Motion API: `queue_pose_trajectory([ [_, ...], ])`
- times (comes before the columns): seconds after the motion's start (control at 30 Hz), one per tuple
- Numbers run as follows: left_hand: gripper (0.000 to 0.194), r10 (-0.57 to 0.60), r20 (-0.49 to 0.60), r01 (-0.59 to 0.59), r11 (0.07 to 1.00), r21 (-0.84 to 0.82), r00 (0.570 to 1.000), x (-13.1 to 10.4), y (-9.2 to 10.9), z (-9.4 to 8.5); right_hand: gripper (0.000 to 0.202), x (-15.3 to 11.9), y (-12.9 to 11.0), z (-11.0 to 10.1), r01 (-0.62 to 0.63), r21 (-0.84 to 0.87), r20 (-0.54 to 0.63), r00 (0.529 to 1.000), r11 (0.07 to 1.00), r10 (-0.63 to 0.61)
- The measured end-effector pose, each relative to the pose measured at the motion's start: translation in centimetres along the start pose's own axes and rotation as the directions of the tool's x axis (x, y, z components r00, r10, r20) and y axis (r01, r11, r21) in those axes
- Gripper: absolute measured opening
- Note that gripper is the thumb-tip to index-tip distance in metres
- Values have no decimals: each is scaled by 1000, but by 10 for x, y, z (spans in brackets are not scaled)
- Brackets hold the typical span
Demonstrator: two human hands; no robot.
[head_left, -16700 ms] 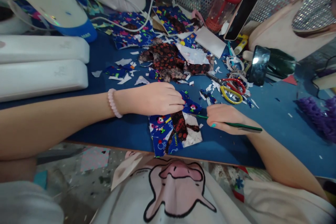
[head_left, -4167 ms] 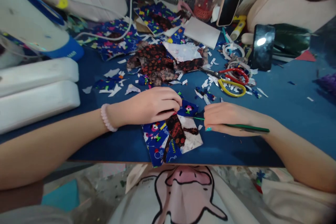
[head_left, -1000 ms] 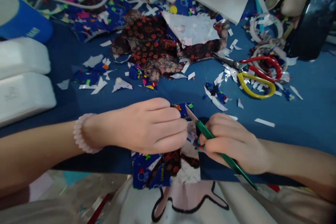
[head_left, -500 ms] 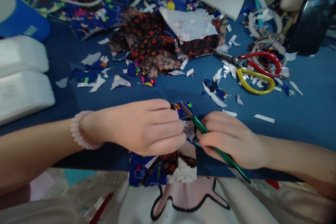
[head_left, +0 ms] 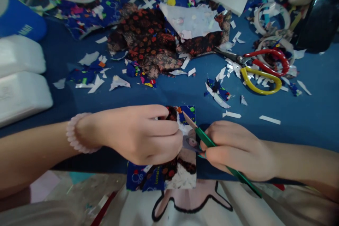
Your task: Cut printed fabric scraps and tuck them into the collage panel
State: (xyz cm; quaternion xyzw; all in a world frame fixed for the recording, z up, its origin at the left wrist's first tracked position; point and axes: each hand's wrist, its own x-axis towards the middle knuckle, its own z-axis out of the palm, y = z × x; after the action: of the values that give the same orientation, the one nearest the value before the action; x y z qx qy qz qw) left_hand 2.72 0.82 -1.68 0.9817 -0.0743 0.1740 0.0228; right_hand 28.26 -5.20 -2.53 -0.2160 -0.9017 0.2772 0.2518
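My left hand, a pink bead bracelet at its wrist, is closed over a square patchwork piece at the table's front edge. What its fingertips pinch is hidden. The patchwork shows blue printed, dark floral and white patches. My right hand is closed round a green-handled tool with a pointed blade, its tip over the patchwork's upper right. Between my hands, the right fingertips touch a small greyish scrap on the patchwork.
Red-and-yellow scissors lie at the right, near tape rolls and a dark phone-like object. Dark floral cloth and paper scraps are strewn across the blue table. White boxes stand at the left.
My left hand has shifted slightly left and down, and my right hand slightly right and down with the green tool. More of the patchwork's upper part and the greyish scrap shows.
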Motion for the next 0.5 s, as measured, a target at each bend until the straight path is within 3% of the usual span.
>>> queue_pose_trajectory([
  [0.37,30,23,-67,-24,999,-24,997,-4,-2,2,16,0,-1,1,-31,9,-12,999,999,31],
  [0.5,26,34,-76,-36,999,-24,997,-5,-3,2,30,2,-2,-6,7,-35,-41,999,999,-8],
])
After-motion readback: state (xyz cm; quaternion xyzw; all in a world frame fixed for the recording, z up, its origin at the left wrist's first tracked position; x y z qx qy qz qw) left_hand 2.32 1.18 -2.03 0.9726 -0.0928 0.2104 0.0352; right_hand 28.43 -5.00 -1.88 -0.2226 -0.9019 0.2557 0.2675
